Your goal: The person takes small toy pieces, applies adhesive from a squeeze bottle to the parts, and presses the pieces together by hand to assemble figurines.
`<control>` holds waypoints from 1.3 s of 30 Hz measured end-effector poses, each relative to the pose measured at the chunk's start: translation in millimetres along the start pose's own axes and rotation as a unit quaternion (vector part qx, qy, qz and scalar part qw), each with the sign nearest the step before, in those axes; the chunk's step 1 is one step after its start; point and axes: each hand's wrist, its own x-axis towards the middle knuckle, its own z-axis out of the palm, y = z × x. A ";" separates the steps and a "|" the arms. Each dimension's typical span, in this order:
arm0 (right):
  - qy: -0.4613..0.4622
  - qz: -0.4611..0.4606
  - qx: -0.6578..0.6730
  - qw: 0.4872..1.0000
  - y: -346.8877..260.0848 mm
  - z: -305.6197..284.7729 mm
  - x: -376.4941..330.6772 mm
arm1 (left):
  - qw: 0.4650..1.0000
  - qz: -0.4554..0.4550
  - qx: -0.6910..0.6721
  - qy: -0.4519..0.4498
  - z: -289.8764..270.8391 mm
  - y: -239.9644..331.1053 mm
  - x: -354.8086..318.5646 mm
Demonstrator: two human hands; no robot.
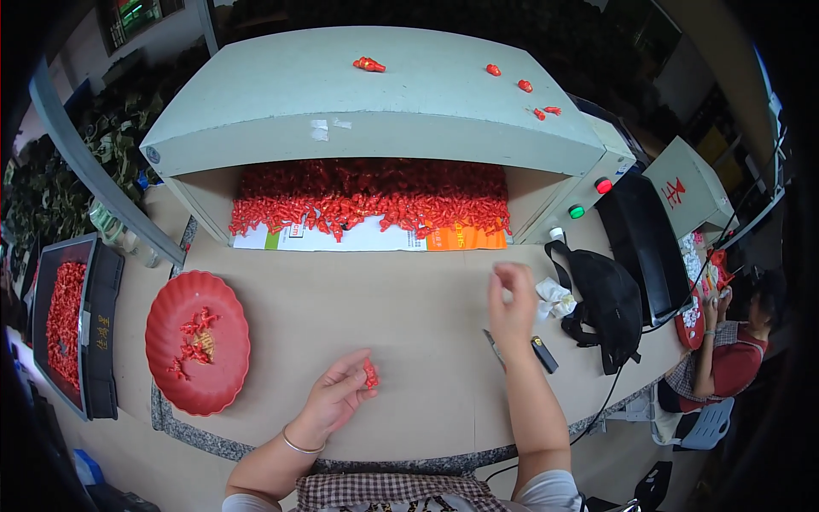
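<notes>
Between the thumb and fingers of my left hand [339, 394] is a small red plastic piece [369, 374], held low over the middle of the table. My right hand [514, 299] is raised farther up the table with thumb and fingers curled into a pinch; whether something tiny is in it I cannot make out. Under that wrist lie a thin metal tool [493, 346] and a black object with a yellow end [544, 355]. A red scalloped bowl [162, 375] with several red pieces [198, 322] stands at the left.
A pale cabinet [375, 132] holds a heap of red pieces [367, 205]; a few more lie on top. At right are crumpled tissue [556, 299], a black bag [604, 299] and a black tray [636, 239]. A dark bin [102, 333] stands far left. Another person [725, 358] sits at right.
</notes>
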 end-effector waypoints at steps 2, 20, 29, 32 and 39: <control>-0.017 0.034 0.013 0.999 16.0 35.1 20.2 | 1.000 0.003 0.000 -0.004 -0.8 -0.8 0.3; -0.208 0.178 0.225 0.935 -32.1 23.8 -20.9 | 0.999 0.029 0.021 -0.023 -3.5 1.8 -0.1; -0.241 0.015 0.177 0.954 -82.0 17.4 -93.4 | 0.980 0.069 0.187 -0.005 3.1 -2.3 -2.1; -0.236 -0.005 0.155 0.959 -83.8 18.4 -95.0 | 0.975 0.083 0.205 -0.009 0.0 -5.9 0.9; -0.211 -0.042 0.145 0.966 -82.2 20.9 -102.5 | 0.970 0.116 0.212 -0.003 2.8 -9.0 -0.2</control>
